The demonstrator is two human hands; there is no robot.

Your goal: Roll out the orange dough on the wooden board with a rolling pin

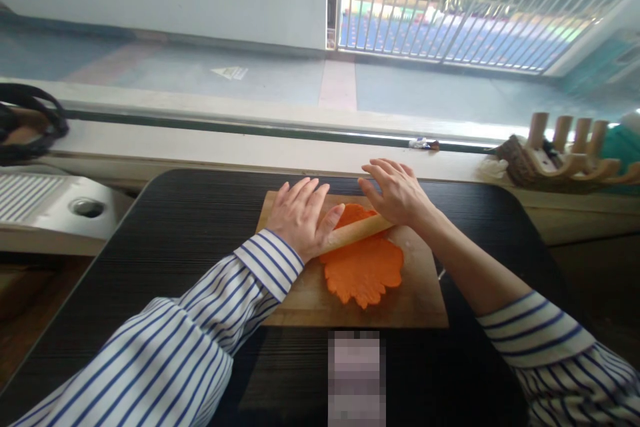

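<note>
A flat sheet of orange dough (364,269) lies on a wooden cutting board (420,293) on a black table (165,233). A wooden rolling pin (356,232) lies across the dough's far part. My left hand (300,213) rests flat on the pin's left end, fingers stretched out. My right hand (395,190) presses flat on the pin's right end, fingers also extended. Both sleeves are white with blue stripes.
A white window ledge (250,147) runs behind the table. A wooden rack with pegs (565,153) stands at the right on the ledge. A white ridged tray (50,203) sits at the left. A blurred patch (356,377) lies near the table's front.
</note>
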